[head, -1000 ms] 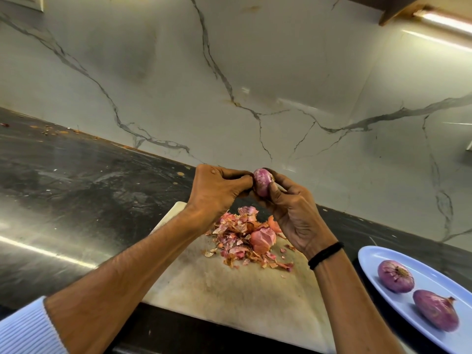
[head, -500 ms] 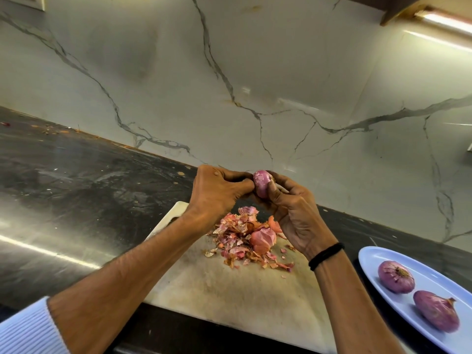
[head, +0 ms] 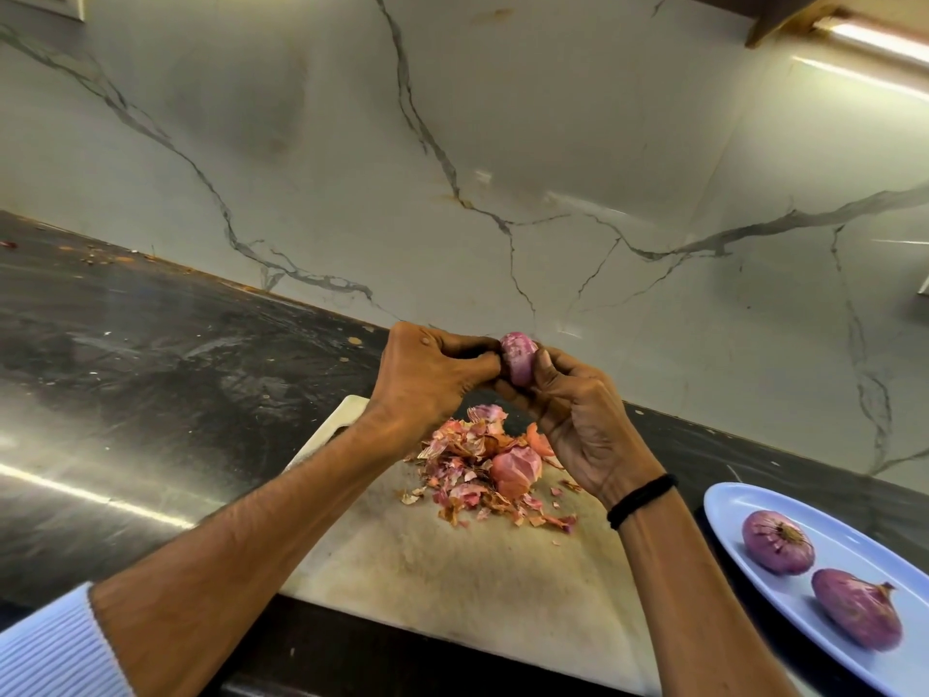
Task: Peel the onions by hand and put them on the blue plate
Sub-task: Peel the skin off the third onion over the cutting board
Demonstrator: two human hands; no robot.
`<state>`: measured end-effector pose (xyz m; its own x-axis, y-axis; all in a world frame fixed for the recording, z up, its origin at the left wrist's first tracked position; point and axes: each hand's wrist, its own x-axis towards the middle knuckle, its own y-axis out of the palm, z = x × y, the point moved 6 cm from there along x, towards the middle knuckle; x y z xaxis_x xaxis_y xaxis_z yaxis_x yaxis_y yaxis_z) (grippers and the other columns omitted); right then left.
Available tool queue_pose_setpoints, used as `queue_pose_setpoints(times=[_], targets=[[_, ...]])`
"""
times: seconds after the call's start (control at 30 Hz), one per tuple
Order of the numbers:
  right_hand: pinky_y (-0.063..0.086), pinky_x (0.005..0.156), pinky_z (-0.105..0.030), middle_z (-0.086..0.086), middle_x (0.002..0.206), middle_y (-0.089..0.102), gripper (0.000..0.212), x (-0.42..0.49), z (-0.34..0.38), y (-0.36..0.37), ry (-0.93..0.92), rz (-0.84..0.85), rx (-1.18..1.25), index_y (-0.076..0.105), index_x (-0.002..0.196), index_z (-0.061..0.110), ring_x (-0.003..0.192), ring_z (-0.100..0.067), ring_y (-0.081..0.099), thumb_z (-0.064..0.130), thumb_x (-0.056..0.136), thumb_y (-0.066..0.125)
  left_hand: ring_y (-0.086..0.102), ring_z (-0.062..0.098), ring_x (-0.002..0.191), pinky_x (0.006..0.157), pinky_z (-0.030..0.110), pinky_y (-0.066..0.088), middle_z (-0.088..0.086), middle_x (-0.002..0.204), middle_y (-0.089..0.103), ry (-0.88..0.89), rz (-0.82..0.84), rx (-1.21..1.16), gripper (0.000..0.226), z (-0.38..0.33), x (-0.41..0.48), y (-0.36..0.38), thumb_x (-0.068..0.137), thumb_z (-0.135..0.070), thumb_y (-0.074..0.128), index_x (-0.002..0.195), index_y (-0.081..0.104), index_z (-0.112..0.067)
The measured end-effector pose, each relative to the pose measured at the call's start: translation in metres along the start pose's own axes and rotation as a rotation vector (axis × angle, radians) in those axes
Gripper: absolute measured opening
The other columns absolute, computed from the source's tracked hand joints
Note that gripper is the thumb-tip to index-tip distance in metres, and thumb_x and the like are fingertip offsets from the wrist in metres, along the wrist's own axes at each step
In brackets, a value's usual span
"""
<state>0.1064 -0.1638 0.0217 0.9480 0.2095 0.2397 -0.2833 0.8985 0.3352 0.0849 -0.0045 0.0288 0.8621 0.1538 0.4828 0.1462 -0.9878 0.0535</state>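
Observation:
A small purple onion is held up above the cutting board between both hands. My right hand grips it from below and the right, thumb against its side. My left hand pinches at its left side with curled fingers. Below them a heap of pink and orange onion skins lies on the pale cutting board. The blue plate at the right carries two peeled purple onions, one farther back and one nearer.
The board lies on a dark, scratched countertop that runs along a white marble-patterned wall. Small crumbs lie along the counter's back edge at the far left. The plate is cut off by the right edge of the view.
Both hands stay at the onion with only slight finger movement. The onion has turned a little between the fingers.

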Motion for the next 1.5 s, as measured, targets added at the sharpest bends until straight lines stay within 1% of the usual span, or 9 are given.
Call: queue_pose_setpoints(times=[0.2, 0.4, 0.57, 0.67, 0.73, 0.8, 1.1, 1.2, 1.5], targets=[[0.061, 0.085, -0.035, -0.027, 0.116, 0.068, 0.037, -0.004, -0.002, 0.003, 0.043, -0.035, 0.021, 0.061, 0.12, -0.012, 0.105, -0.037, 0.069, 0.014, 0.094, 0.057, 0.075, 0.007, 0.082, 0.08, 0.03, 0.061, -0.006, 0.085, 0.078, -0.009, -0.07, 0.005, 0.018, 0.008, 0.003, -0.002, 0.078, -0.01, 0.081, 0.093, 0.079, -0.02], [0.061, 0.07, -0.03, -0.029, 0.111, 0.068, 0.037, -0.006, -0.004, -0.004, 0.075, -0.136, 0.094, 0.057, 0.121, -0.007, 0.087, -0.029, 0.072, 0.024, 0.104, 0.045, 0.074, 0.007, 0.08, 0.078, 0.026, 0.061, -0.012, 0.08, 0.074, -0.066, -0.159, -0.026, 0.016, 0.014, 0.009, -0.012, 0.083, -0.011, 0.077, 0.095, 0.077, -0.02], [0.057, 0.064, -0.027, -0.027, 0.101, 0.07, 0.042, -0.007, -0.003, -0.004, 0.104, -0.143, 0.062, 0.059, 0.119, -0.002, 0.075, -0.023, 0.068, 0.031, 0.107, 0.037, 0.072, 0.008, 0.082, 0.078, 0.021, 0.059, -0.008, 0.087, 0.073, -0.08, -0.126, -0.019, 0.018, 0.015, 0.009, -0.011, 0.09, -0.009, 0.069, 0.107, 0.075, -0.01], [0.055, 0.063, -0.027, -0.027, 0.101, 0.07, 0.041, -0.007, -0.003, -0.004, 0.107, -0.15, 0.045, 0.06, 0.117, -0.001, 0.075, -0.023, 0.066, 0.032, 0.107, 0.036, 0.065, 0.007, 0.073, 0.069, 0.02, 0.058, -0.001, 0.086, 0.072, -0.088, -0.071, 0.003, 0.018, 0.015, 0.008, -0.007, 0.096, -0.009, 0.06, 0.105, 0.076, -0.011], [0.055, 0.063, -0.027, -0.027, 0.101, 0.069, 0.042, -0.007, -0.003, -0.004, 0.108, -0.148, 0.035, 0.06, 0.117, -0.001, 0.075, -0.023, 0.066, 0.032, 0.107, 0.036, 0.052, 0.009, 0.064, 0.056, 0.021, 0.047, 0.001, 0.076, 0.065, -0.076, -0.04, 0.034, 0.022, 0.014, 0.008, -0.005, 0.099, -0.01, 0.053, 0.1, 0.075, -0.016], [0.055, 0.063, -0.026, -0.027, 0.102, 0.069, 0.043, -0.007, -0.003, -0.005, 0.111, -0.149, 0.023, 0.06, 0.119, -0.001, 0.075, -0.023, 0.066, 0.032, 0.107, 0.036, 0.046, 0.012, 0.064, 0.054, 0.024, 0.038, 0.003, 0.074, 0.06, -0.065, -0.03, 0.046, 0.024, 0.013, 0.008, -0.005, 0.1, -0.011, 0.051, 0.098, 0.074, -0.019], [0.054, 0.067, -0.027, -0.026, 0.099, 0.071, 0.042, -0.006, -0.004, -0.005, 0.104, -0.147, -0.024, 0.06, 0.119, -0.001, 0.077, -0.023, 0.067, 0.033, 0.106, 0.037, 0.069, 0.006, 0.066, 0.061, 0.014, 0.053, 0.001, 0.075, 0.075, -0.1, -0.087, -0.119, 0.008, 0.009, 0.005, -0.01, 0.091, -0.01, 0.068, 0.093, 0.075, -0.013], [0.054, 0.068, -0.028, -0.028, 0.102, 0.07, 0.041, -0.006, -0.004, -0.005, 0.103, -0.151, -0.025, 0.06, 0.117, 0.0, 0.077, -0.024, 0.068, 0.032, 0.106, 0.038, 0.073, 0.011, 0.069, 0.062, 0.018, 0.056, 0.002, 0.074, 0.076, -0.139, -0.06, -0.228, 0.005, 0.008, 0.004, -0.006, 0.087, -0.012, 0.074, 0.086, 0.076, -0.015], [0.055, 0.067, -0.027, -0.027, 0.103, 0.07, 0.041, -0.006, -0.004, -0.006, 0.093, -0.151, -0.033, 0.062, 0.114, 0.0, 0.076, -0.023, 0.068, 0.032, 0.106, 0.039, 0.072, 0.017, 0.073, 0.071, 0.026, 0.061, 0.011, 0.084, 0.077, -0.272, -0.016, -0.465, 0.013, 0.013, 0.006, 0.005, 0.081, -0.004, 0.074, 0.094, 0.075, -0.002]])
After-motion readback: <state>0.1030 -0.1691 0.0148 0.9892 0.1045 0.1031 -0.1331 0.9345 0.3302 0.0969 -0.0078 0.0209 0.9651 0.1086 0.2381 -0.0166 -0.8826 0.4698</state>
